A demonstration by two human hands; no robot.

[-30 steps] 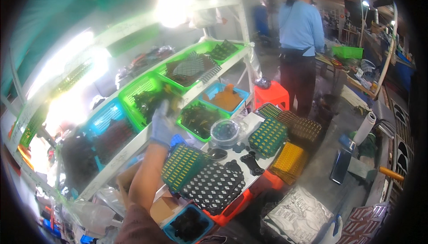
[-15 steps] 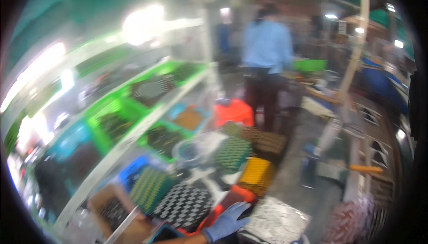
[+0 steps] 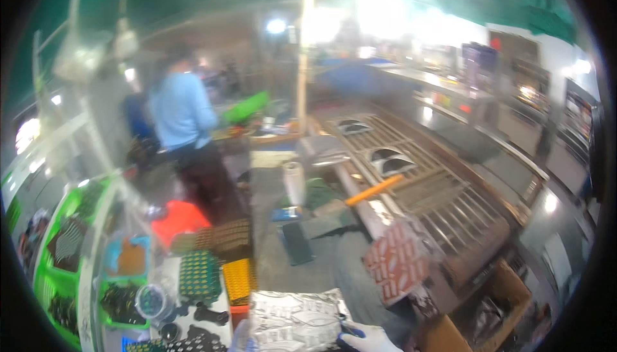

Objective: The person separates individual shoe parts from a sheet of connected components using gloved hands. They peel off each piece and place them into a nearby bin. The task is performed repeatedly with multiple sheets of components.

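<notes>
A silvery-white sheet (image 3: 297, 321) printed with dark outlined shapes lies at the lower middle of the head view. My right hand (image 3: 374, 339), in a pale glove with dark blue at the fingers, closes on its right edge. Only a blurred bit of my left hand (image 3: 238, 335), in a light blue glove, shows against the sheet's left edge; its fingers are hidden. Left of the sheet stand stacks of patterned pieces: yellow (image 3: 237, 280), green (image 3: 199, 273) and brown (image 3: 230, 239).
A grey work surface (image 3: 273, 236) bears a dark flat phone-like thing (image 3: 296, 244) and a clear roll (image 3: 294, 181). Right are a slatted rack (image 3: 443, 204), an orange-handled tool (image 3: 375, 189), a red-and-white sheet (image 3: 397, 262) and a cardboard box (image 3: 450, 333). A person in blue (image 3: 180, 111) stands beyond.
The view has swung to the right. My left hand, earlier spread over the red tray, is now at the sheet's left edge. My right hand has come into view at the other edge.
</notes>
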